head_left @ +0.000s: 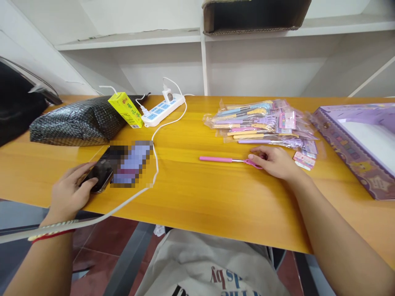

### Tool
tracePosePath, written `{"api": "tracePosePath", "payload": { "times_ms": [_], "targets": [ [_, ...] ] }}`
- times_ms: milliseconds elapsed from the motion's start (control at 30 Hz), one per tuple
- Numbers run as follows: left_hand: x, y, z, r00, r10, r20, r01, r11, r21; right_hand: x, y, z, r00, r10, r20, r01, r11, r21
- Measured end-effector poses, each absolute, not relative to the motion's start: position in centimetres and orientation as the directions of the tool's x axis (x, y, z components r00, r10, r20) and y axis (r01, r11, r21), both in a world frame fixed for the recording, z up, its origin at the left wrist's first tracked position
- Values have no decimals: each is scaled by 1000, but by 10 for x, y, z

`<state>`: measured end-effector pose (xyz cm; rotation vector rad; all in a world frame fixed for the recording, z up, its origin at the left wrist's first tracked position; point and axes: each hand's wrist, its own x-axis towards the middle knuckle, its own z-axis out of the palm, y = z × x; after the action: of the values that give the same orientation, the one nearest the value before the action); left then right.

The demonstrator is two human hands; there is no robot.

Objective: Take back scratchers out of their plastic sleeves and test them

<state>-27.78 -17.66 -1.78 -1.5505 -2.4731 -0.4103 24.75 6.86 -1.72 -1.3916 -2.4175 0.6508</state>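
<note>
My left hand point(69, 191) grips a dark phone point(103, 170) at the left of the table, thumb on its near edge. Right beside that phone lies a second, blurred-out device with a lit screen point(132, 162). On the right, the fingers of my right hand point(271, 161) are closed on the pink head of a back scratcher point(216, 159). Its pink handle points left and a thin metal shaft joins handle and head. The fingers partly hide the head. Just beyond this hand is a pile of bagged back scratchers point(256, 123) in several colours.
A purple open box point(348, 152) stands at the right. At the back left are a black wrapped parcel point(77, 123), a yellow drink carton point(126, 110) with a straw, and a white power strip point(163, 110). A white cable point(129, 199) crosses the table's left part.
</note>
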Motion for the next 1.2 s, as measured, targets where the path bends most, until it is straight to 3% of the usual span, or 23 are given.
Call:
{"api": "tracePosePath", "payload": {
  "times_ms": [200,467,867,1100,1200],
  "targets": [
    [-276,-174,-20,-305,902,307,952,279,126,247,68,-18,-488,873,-3,748,417,-517],
    [-276,-178,-22,-455,781,427,887,357,293,246,68,-16,-490,872,8,752,427,-502],
    [-264,-182,-19,-484,755,442,872,377,312,247,68,-16,-525,850,31,725,466,-507],
    [-266,-183,-23,-513,743,430,848,362,387,247,68,-14,-515,857,17,754,462,-466],
    [-268,-182,-22,-503,755,420,857,374,355,247,67,-14,-524,851,33,744,476,-468]
  ]
}}
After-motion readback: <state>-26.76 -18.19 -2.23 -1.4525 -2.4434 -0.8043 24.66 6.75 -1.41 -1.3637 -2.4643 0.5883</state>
